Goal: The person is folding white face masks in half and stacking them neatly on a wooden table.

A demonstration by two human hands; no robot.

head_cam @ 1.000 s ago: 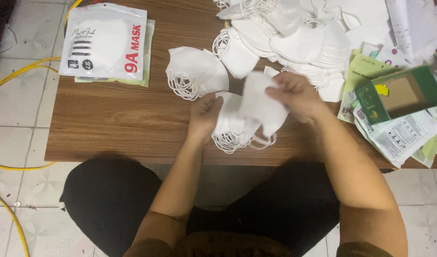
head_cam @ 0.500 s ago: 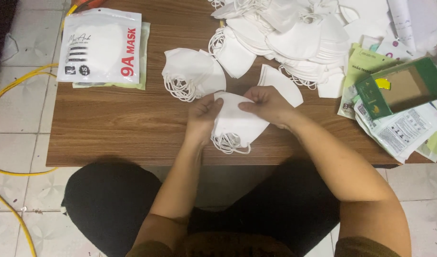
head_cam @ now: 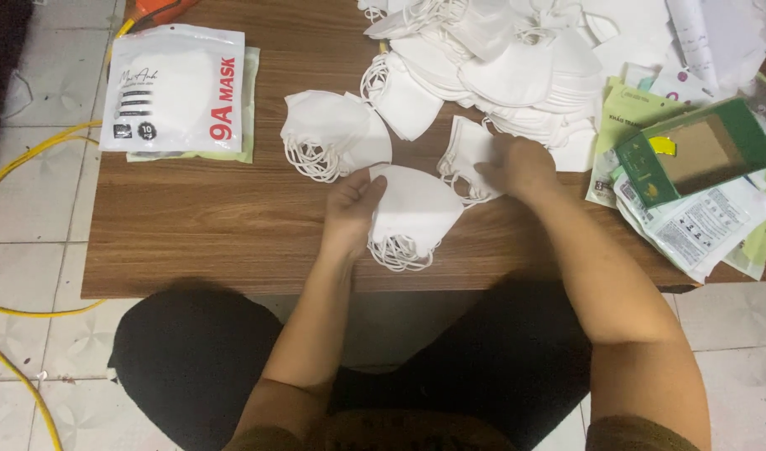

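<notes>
My left hand (head_cam: pixel 354 209) rests on the left side of a small stack of folded white face masks (head_cam: pixel 414 213) near the wooden table's front edge, holding it down. My right hand (head_cam: pixel 519 164) has its fingers on a single white mask (head_cam: pixel 466 159) lying just right of the stack. Another stack of white masks (head_cam: pixel 328 132) with looped ear straps lies to the upper left of my left hand. A large loose heap of white masks (head_cam: pixel 516 58) covers the far middle of the table (head_cam: pixel 216 225).
Sealed white mask pouches (head_cam: pixel 176 90) lie stacked at the far left of the table. An open green cardboard box (head_cam: pixel 697 150) and printed wrappers (head_cam: pixel 700 225) sit at the right edge. Yellow cable (head_cam: pixel 15 159) runs over the tiled floor at left.
My right hand let go of the stack and moved right onto a single mask. My left hand stayed on the stack, which now lies flat on the table.
</notes>
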